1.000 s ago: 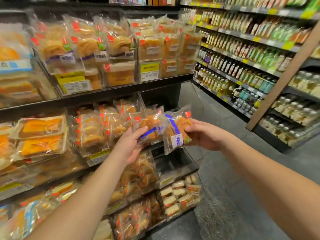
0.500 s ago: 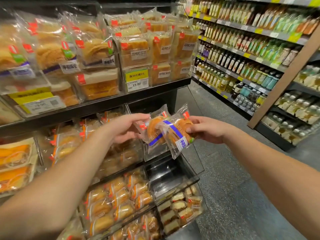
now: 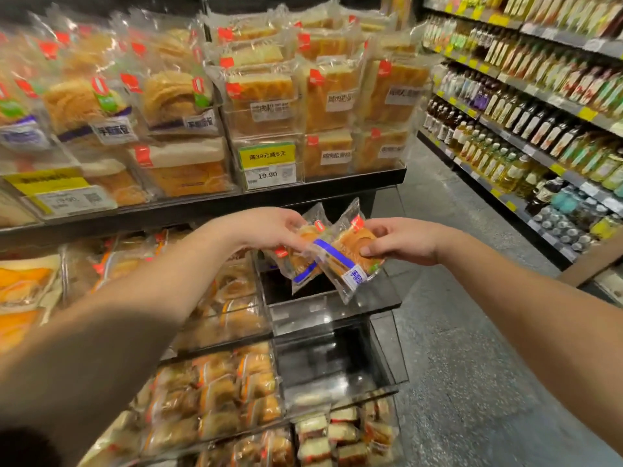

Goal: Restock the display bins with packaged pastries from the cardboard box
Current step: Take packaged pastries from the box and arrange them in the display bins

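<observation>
Since a second ago both hands have carried their packets rightward to the shelf's end. Left hand (image 3: 269, 230) pinches one pastry packet (image 3: 301, 256); right hand (image 3: 401, 242) grips the second packet (image 3: 350, 256), both above the empty clear bin (image 3: 323, 310). Judgement: drop-in imminent.

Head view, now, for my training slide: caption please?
Left hand and right hand each hold a packaged pastry above an empty clear bin.

Both bare arms reach forward; the left hand (image 3: 266, 230) and right hand (image 3: 401, 242) nearly meet, fingers curled in pinches.
</observation>
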A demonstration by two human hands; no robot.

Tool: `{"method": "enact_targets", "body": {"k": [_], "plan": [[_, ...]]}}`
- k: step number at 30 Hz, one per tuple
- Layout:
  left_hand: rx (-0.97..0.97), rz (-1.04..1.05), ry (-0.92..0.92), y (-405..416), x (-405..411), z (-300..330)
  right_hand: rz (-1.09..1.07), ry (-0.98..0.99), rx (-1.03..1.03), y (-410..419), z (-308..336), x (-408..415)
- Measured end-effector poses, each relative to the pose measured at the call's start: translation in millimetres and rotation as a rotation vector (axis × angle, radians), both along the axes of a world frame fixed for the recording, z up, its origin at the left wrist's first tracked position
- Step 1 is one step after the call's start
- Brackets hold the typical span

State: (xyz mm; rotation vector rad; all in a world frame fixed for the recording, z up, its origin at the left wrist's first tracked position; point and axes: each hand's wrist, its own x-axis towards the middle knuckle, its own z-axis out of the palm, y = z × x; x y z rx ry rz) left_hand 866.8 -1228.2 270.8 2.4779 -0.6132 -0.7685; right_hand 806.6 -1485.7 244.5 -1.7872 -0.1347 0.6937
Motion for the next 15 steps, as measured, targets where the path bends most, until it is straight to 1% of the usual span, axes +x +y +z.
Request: {"method": "enact_targets", "body": {"k": [2, 3, 5, 7, 9, 11, 15], "plan": [[0.041, 0.041, -0.059, -3.0, 6.6, -3.6, -0.03, -0.044, -0.077, -9.4, 2.3, 13.2], [0.078, 0.061, -0.094, -4.4, 9.5, -6.4, -0.045, -0.095, -0.161, -13.0, 5.0, 18.8], [0.179, 0.091, -0.163, -7.2, 13.0, -14.4, -0.035, -0.226, -0.44, -16.9, 9.2, 28.4], [0.297, 0.091, -0.234, -11.2, 14.9, -27.4, 0.04, -0.325, -0.735, -14.1, 5.6, 36.7], [0.401, 0.078, -0.31, -16.9, 16.0, -44.5, 0.13, -0.371, -0.93, -5.2, -7.8, 45.0], [0.471, 0.074, -0.366, -23.5, 15.4, -61.5, 0.168, -0.366, -1.014, 6.6, -25.0, 53.4], [0.52, 0.084, -0.394, -33.9, 13.0, -90.5, 0.118, -0.441, -1.041, 21.3, -57.6, 71.4]]}}
